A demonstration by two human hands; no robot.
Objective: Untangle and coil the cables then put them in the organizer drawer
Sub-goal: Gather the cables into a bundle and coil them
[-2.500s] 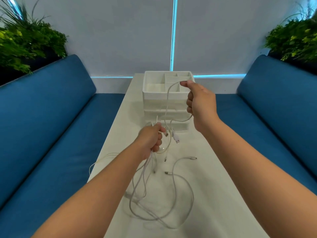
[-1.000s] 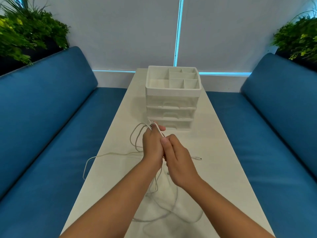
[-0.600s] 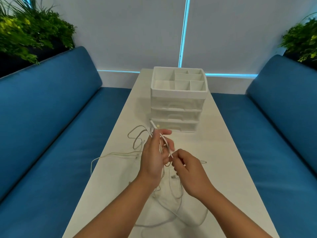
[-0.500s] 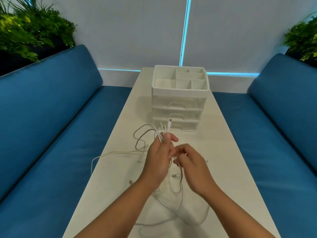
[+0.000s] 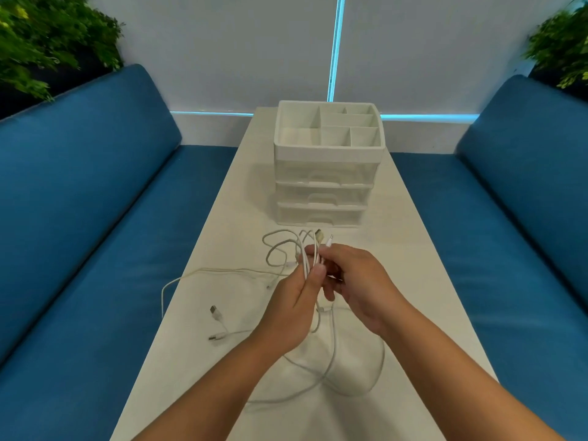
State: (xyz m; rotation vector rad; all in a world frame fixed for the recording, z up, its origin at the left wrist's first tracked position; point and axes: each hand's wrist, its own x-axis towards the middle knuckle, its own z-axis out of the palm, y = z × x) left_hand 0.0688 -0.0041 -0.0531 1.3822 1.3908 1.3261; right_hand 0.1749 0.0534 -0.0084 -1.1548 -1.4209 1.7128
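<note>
Inspecting mid-frame, we find the left hand point(image 5: 291, 308) and right hand point(image 5: 356, 286) both pinching the cables point(image 5: 313, 254). Loose loops lie on the worktop point(image 5: 413, 281).

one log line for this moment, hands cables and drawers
left hand: grips cables | right hand: pinches cables | cables: tangled, trailing on table | organizer: drawers closed
</note>
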